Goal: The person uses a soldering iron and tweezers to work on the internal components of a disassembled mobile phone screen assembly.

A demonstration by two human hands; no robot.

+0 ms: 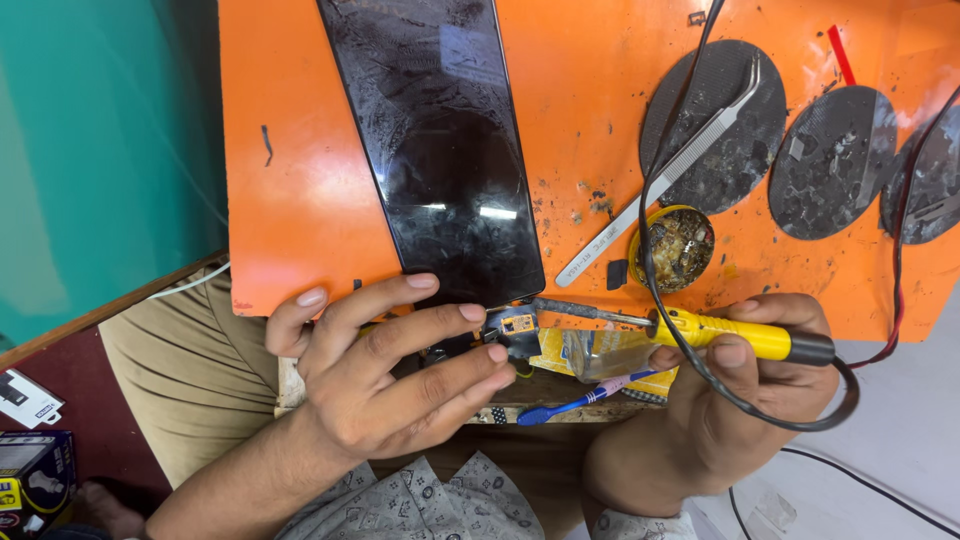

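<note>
My left hand (385, 365) pinches a small dark circuit part (512, 328) between fingertips, just below the bottom edge of a black phone screen (440, 140) lying on an orange mat (300, 200). My right hand (745, 390) grips a yellow-handled soldering iron (740, 337). Its metal tip (575, 311) points left and reaches the small part. The iron's black cable (680, 130) loops up over the mat.
Curved metal tweezers (680, 160) lie across a black round pad (715, 125). A round tin of solder paste (678, 248) sits below them. Two more dark pads (830, 160) are at right. A blue toothbrush (575, 403) lies on the bench edge. Small boxes (30, 470) sit at lower left.
</note>
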